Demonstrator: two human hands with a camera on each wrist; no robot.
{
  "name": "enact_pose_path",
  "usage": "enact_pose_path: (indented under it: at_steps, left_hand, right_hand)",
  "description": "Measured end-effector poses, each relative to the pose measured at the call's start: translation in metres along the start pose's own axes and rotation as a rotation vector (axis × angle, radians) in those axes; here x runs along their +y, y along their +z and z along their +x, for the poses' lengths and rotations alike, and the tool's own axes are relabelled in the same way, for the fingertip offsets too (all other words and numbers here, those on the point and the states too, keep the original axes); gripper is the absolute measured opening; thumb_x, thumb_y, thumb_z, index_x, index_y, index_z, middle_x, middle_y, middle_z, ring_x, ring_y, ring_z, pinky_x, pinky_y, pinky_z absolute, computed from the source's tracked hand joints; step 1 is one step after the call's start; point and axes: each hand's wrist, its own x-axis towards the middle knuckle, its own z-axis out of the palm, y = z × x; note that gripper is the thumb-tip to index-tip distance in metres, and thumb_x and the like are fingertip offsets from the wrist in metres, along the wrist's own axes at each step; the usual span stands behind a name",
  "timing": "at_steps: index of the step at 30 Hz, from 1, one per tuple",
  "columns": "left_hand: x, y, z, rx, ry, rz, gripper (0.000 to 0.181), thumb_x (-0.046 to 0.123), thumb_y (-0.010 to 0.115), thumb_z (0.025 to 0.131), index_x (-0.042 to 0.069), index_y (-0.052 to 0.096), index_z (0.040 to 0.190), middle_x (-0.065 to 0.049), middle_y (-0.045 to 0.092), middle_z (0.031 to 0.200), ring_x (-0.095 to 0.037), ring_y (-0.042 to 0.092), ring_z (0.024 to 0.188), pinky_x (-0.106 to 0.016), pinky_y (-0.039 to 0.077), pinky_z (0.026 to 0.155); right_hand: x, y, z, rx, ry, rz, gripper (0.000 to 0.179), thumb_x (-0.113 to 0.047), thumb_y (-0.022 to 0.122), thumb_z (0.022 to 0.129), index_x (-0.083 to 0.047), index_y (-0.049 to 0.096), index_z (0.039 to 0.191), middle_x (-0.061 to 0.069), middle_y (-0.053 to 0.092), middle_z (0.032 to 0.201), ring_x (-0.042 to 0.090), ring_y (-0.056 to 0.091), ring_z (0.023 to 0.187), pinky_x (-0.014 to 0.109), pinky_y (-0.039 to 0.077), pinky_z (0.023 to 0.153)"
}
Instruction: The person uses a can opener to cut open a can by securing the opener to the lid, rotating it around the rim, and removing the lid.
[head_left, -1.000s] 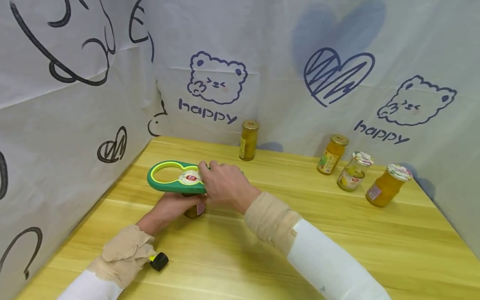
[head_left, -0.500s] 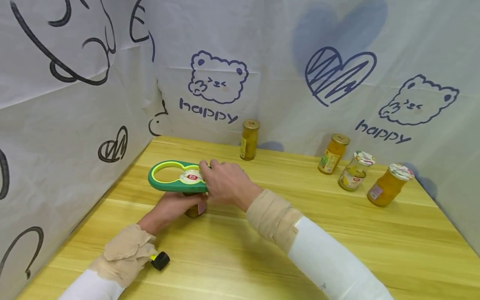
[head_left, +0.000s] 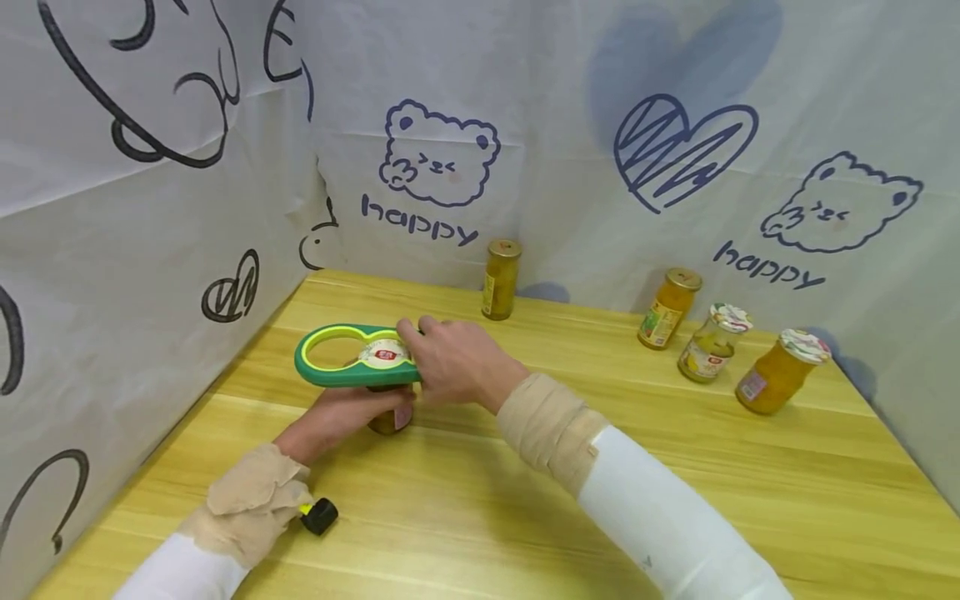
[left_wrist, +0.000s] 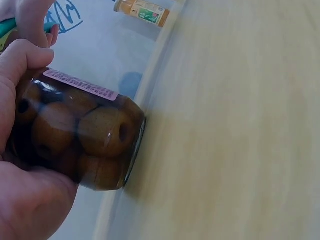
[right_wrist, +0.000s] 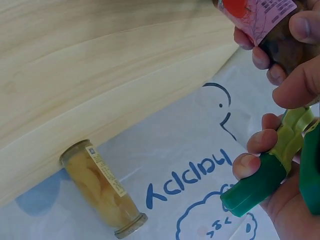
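- jar (left_wrist: 80, 127) of round brown pieces sits gripped in the left hand (head_left: 341, 417)
- green opener (head_left: 384, 357) lies over it, handle clasped by the right hand (head_left: 462, 362)
- slim jar (head_left: 500, 283) stands beyond the right hand
- three jars (head_left: 705, 352) stand to that hand's right

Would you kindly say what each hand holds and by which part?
Left hand: dark jar, round its body. Right hand: green opener, at the end opposite its loop.

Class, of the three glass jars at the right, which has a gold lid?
The tall, narrow orange glass jar, leftmost; the pale-yellow glass jar and wider orange glass jar have patterned white lids.
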Motion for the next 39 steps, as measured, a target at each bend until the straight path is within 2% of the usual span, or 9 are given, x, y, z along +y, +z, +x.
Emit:
enact_pose_path:
  at_steps: [2, 4, 10, 14, 22, 25, 29, 32, 39]
  left_hand:
    - [-0.001, -0.001, 0.000, -0.033, 0.039, -0.014, 0.016, 0.008, 0.064, 0.100, -0.005, 0.062, 0.111, -0.007, 0.067, 0.080, -0.015, 0.062, 0.071, -0.030, 0.055, 0.067]
    - [-0.001, -0.002, 0.000, -0.035, 0.050, -0.029, 0.019, 0.007, 0.064, 0.100, -0.005, 0.061, 0.114, -0.007, 0.068, 0.080, -0.015, 0.063, 0.071, -0.031, 0.056, 0.067]
    - [-0.001, -0.004, -0.001, -0.017, 0.014, -0.044, 0.026, 0.009, 0.067, 0.098, -0.003, 0.060, 0.120, -0.005, 0.070, 0.084, -0.015, 0.066, 0.074, -0.030, 0.057, 0.070]
    - [-0.002, -0.004, -0.001, -0.026, 0.023, -0.066, 0.025, 0.009, 0.067, 0.099, -0.001, 0.060, 0.120, -0.007, 0.070, 0.085, -0.016, 0.066, 0.075, -0.030, 0.057, 0.072]
    - [-0.002, -0.003, -0.003, 0.001, -0.006, -0.019, 0.035, 0.014, 0.071, 0.098, 0.000, 0.059, 0.127, -0.005, 0.071, 0.091, -0.016, 0.068, 0.080, -0.030, 0.058, 0.081]
    - [-0.002, -0.004, -0.004, 0.024, -0.001, 0.000, 0.037, 0.015, 0.073, 0.096, 0.007, 0.059, 0.130, -0.003, 0.071, 0.099, -0.013, 0.067, 0.086, -0.027, 0.056, 0.084]
    - [-0.004, -0.006, -0.002, 0.001, 0.073, 0.002, 0.029, 0.009, 0.071, 0.097, 0.010, 0.061, 0.124, -0.003, 0.071, 0.096, -0.014, 0.067, 0.084, -0.028, 0.057, 0.083]
    - [-0.005, -0.007, -0.001, -0.058, 0.131, -0.046, 0.019, 0.002, 0.066, 0.098, 0.008, 0.063, 0.116, -0.006, 0.071, 0.085, -0.018, 0.068, 0.074, -0.031, 0.059, 0.074]
    - [-0.001, -0.008, -0.001, -0.130, 0.157, -0.108, 0.022, -0.003, 0.061, 0.099, 0.005, 0.061, 0.120, -0.007, 0.068, 0.084, -0.019, 0.067, 0.071, -0.032, 0.059, 0.069]
  right_hand:
    - [0.002, 0.001, 0.002, 0.004, -0.019, 0.011, 0.067, -0.050, 0.072, 0.088, -0.017, 0.044, 0.138, 0.005, 0.063, 0.116, 0.020, 0.066, 0.088, 0.036, 0.062, 0.079]
    - [0.004, 0.001, 0.003, 0.003, -0.034, 0.018, 0.065, -0.047, 0.072, 0.088, -0.017, 0.045, 0.138, 0.005, 0.063, 0.116, 0.020, 0.066, 0.089, 0.037, 0.062, 0.081]
    - [0.010, 0.000, 0.007, -0.001, -0.077, 0.030, 0.059, -0.037, 0.069, 0.089, -0.018, 0.044, 0.139, 0.004, 0.063, 0.115, 0.019, 0.065, 0.089, 0.037, 0.061, 0.080]
    - [0.014, 0.000, 0.009, 0.010, -0.117, 0.021, 0.058, -0.030, 0.065, 0.089, -0.019, 0.043, 0.141, 0.003, 0.062, 0.113, 0.019, 0.065, 0.086, 0.037, 0.061, 0.076]
    - [0.020, 0.002, 0.013, 0.001, -0.182, -0.024, 0.063, -0.029, 0.064, 0.091, -0.020, 0.039, 0.148, 0.004, 0.062, 0.119, 0.017, 0.066, 0.090, 0.035, 0.061, 0.078]
    - [0.021, 0.002, 0.015, -0.010, -0.202, -0.028, 0.063, -0.029, 0.064, 0.092, -0.019, 0.038, 0.149, 0.004, 0.062, 0.121, 0.018, 0.065, 0.092, 0.035, 0.062, 0.081]
    - [0.022, 0.001, 0.017, -0.023, -0.228, -0.051, 0.066, -0.030, 0.064, 0.093, -0.018, 0.036, 0.151, 0.006, 0.061, 0.125, 0.018, 0.065, 0.097, 0.035, 0.062, 0.086]
    - [0.023, 0.000, 0.019, -0.026, -0.244, -0.063, 0.067, -0.028, 0.063, 0.093, -0.017, 0.034, 0.154, 0.007, 0.060, 0.127, 0.019, 0.065, 0.098, 0.034, 0.061, 0.089]
    - [0.026, 0.001, 0.020, 0.006, -0.282, -0.070, 0.064, -0.026, 0.059, 0.096, -0.016, 0.036, 0.154, 0.007, 0.062, 0.125, 0.019, 0.066, 0.096, 0.034, 0.061, 0.088]
